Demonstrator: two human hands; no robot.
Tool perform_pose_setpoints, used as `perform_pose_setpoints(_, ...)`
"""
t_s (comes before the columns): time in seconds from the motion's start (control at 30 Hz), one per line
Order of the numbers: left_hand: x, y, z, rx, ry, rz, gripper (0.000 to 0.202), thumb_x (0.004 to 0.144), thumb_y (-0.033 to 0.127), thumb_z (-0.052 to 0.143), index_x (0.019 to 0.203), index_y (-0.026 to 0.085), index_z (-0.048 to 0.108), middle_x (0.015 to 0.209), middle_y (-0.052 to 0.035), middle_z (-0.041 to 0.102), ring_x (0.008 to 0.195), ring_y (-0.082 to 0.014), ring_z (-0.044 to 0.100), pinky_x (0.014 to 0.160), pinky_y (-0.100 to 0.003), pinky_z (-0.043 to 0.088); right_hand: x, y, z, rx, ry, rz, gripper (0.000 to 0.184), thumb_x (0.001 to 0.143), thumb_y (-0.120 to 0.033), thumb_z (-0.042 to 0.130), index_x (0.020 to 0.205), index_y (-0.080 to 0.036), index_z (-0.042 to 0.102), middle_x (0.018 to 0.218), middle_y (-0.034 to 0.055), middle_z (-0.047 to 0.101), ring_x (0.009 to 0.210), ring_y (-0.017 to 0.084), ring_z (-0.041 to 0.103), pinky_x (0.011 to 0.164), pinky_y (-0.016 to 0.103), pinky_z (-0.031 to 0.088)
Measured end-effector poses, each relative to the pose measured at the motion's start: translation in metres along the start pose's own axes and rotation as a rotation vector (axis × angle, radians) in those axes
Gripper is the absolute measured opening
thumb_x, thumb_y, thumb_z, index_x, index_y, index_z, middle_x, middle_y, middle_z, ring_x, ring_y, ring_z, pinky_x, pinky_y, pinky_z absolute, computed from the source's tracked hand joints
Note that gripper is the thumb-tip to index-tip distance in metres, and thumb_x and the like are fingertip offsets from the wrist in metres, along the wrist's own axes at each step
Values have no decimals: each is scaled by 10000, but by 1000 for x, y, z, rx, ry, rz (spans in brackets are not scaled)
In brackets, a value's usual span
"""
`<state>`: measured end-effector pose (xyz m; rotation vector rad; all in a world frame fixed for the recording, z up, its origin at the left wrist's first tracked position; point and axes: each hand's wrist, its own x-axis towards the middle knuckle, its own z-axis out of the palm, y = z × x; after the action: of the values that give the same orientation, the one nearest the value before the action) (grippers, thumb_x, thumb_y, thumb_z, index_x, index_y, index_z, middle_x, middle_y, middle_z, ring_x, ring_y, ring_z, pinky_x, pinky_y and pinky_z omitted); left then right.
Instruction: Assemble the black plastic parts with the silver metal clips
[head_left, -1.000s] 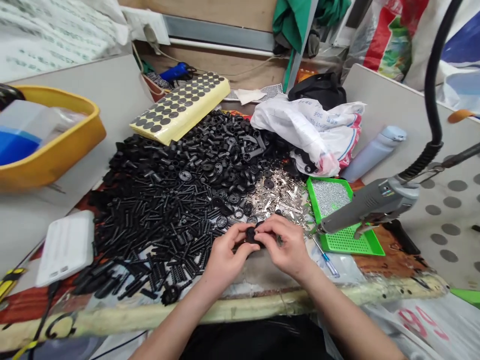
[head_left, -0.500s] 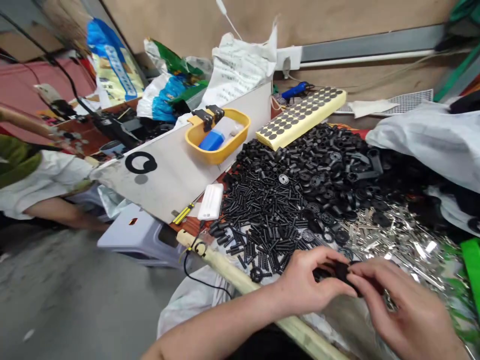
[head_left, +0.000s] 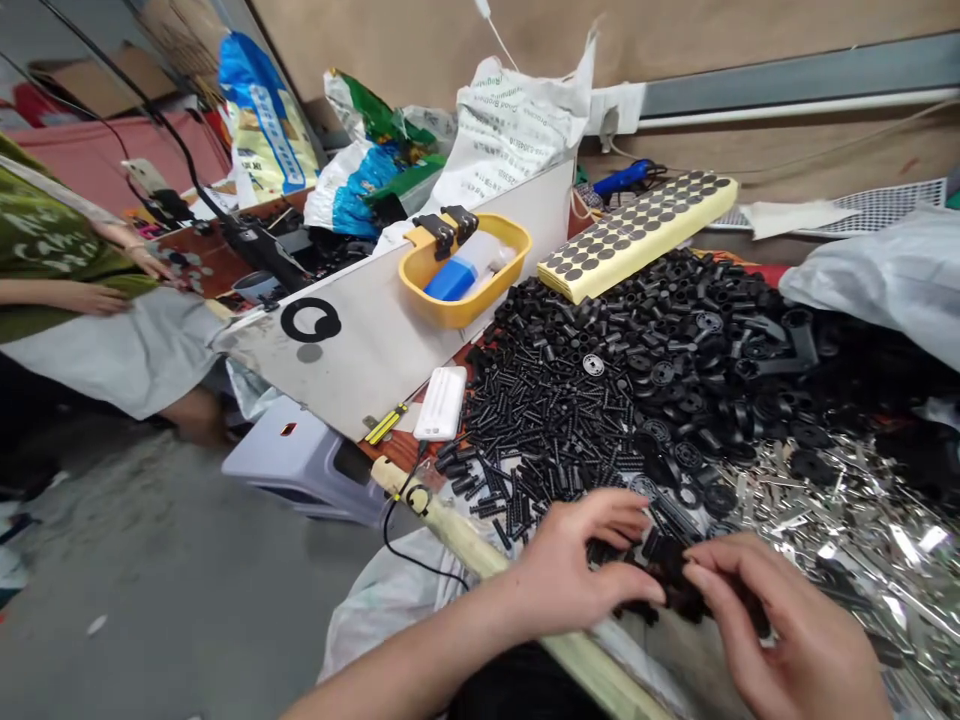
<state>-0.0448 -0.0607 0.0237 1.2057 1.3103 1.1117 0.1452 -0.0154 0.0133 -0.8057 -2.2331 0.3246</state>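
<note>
From the head camera, the left hand [head_left: 577, 565] is half closed, its fingers curled around one side of a small clump of black plastic parts [head_left: 664, 570]. The right hand [head_left: 787, 630] is also half closed, with its fingertips [head_left: 720, 560] pressed against the other side. Both hands have hold of the clump, though they hide its exact shape. It sits low between them, just beyond a pale wooden bar [head_left: 480, 560] along the edge of the table [head_left: 394, 450].

A large heap of black ribbed pins [head_left: 540, 430] lies directly beyond the left hand, and black plastic wheels [head_left: 664, 375] are piled behind the clump. Shiny silver metal strips [head_left: 847, 520] are spread beside the right hand. A yellow sheet of round black pads [head_left: 637, 235] lies at the far side of the heap, near a blue glue gun [head_left: 622, 178]. A white power bank [head_left: 441, 403] lies on the table near the pins, below a yellow tub [head_left: 465, 280] hooked on a white divider board [head_left: 360, 370]. A white plastic bag [head_left: 885, 280] lies to the right of the heap. Beyond the board, at the left, a co-worker [head_left: 64, 270] in a green top sits with both hands resting at their front.
</note>
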Motion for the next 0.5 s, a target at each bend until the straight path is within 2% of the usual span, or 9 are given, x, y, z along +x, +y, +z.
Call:
perform_pose_setpoints(0.07,-2,-1,-32,238,226,-29,418,698,244,715,1103,181,630,929,-76,724,789,-181,674,746,-299,532,1,3,-3,-5,-8,17,104,922,-241,479,863,-202,555,761,30,632,632,146,639,571,224,494)
perform_pose_setpoints(0.13,-2,-4,-70,709,490,-102,222,782,268,616,989,197,657,825,-44,706,750,-175,661,714,-287,518,1,8,-4,-1,-20,22,94,914,-249,488,865,-205,555,757,33,633,622,152,638,549,229,494)
perform_pose_setpoints(0.2,-1,-10,-106,857,586,-165,199,780,251,594,952,180,665,840,-79,695,802,-231,648,743,-353,494,0,13,-2,8,-33,29,94,911,-246,489,854,-208,553,739,31,625,606,153,632,534,231,492)
perform_pose_setpoints(0.27,1,-15,-130,953,597,-205,163,752,239,606,887,190,683,821,-83,695,838,-264,638,769,-382,471,-2,16,2,22,-59,26,78,906,-231,496,855,-211,552,734,27,619,599,150,626,533,230,495)
perform_pose_setpoints(0.33,4,-19,-142,1020,552,-217,120,725,228,623,817,206,696,820,-80,705,859,-272,634,780,-372,458,-3,17,6,39,-77,18,56,902,-214,504,869,-212,550,743,26,618,602,146,625,539,227,498)
perform_pose_setpoints(0.5,12,-25,-142,1109,430,-220,97,680,167,615,635,220,683,773,-90,709,824,-291,634,742,-363,453,-6,16,10,71,-103,60,52,908,-204,500,884,-206,546,749,23,605,589,137,616,527,225,485)
